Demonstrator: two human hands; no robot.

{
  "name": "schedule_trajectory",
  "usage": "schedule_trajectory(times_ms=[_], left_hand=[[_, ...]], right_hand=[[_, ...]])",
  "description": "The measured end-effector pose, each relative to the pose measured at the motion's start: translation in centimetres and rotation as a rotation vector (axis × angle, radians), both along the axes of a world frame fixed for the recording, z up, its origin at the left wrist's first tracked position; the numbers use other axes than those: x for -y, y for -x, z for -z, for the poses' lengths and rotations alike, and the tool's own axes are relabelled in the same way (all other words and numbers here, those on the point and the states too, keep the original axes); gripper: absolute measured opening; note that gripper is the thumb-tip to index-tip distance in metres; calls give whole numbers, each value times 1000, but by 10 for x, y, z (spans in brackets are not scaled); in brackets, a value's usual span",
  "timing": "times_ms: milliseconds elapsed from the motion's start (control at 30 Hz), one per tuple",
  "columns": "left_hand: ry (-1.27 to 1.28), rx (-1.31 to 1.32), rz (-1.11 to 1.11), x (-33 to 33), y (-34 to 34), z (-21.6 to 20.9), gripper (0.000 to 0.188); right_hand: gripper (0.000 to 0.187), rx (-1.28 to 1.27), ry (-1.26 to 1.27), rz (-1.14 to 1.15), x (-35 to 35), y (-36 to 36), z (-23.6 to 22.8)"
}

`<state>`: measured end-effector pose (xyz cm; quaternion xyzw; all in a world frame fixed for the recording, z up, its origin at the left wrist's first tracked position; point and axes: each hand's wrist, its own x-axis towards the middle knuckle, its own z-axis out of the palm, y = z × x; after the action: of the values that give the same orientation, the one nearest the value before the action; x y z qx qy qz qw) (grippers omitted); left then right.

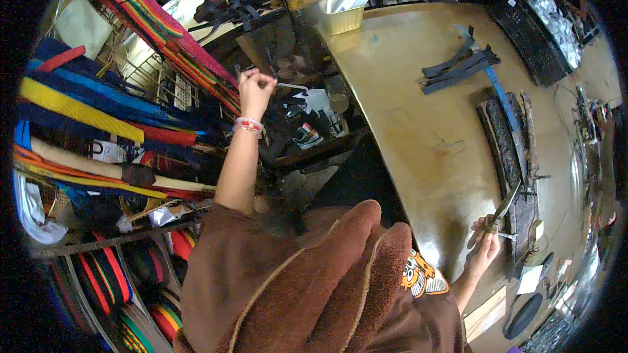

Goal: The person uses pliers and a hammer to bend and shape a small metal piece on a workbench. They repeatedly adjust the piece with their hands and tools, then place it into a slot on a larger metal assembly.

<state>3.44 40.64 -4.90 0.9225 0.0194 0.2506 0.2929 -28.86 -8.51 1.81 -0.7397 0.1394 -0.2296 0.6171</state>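
Steel cutting tool [505, 205], apparently scissors, 1 piece: grasped by the right hand [485, 243] toward the right of the tan tabletop [392, 91], long axis running up and rightward from the fist, tip near a long dark block [500, 137]. Left hand [256, 88], well apart leftward, fingers curled: 1 thin pale strip [292, 85] just right of the fingertips, axis roughly crosswise, whether gripped cannot be told; striped webbing [173, 46] nearby, left.
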Motion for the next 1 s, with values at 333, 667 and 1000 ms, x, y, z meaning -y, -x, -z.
schedule_trajectory(times_ms=[333,667,1000], left_hand=[[-21,-35,-109,-36,-64,145,17],[739,541,528,163,-59,-61,30],[558,-399,1193,411,-18,-40,40]], right_hand=[[33,-182,354,141,-21,51,-34],[24,-778,976,235,-20,125,-68],[16,-437,591,1095,39,141,-59]])
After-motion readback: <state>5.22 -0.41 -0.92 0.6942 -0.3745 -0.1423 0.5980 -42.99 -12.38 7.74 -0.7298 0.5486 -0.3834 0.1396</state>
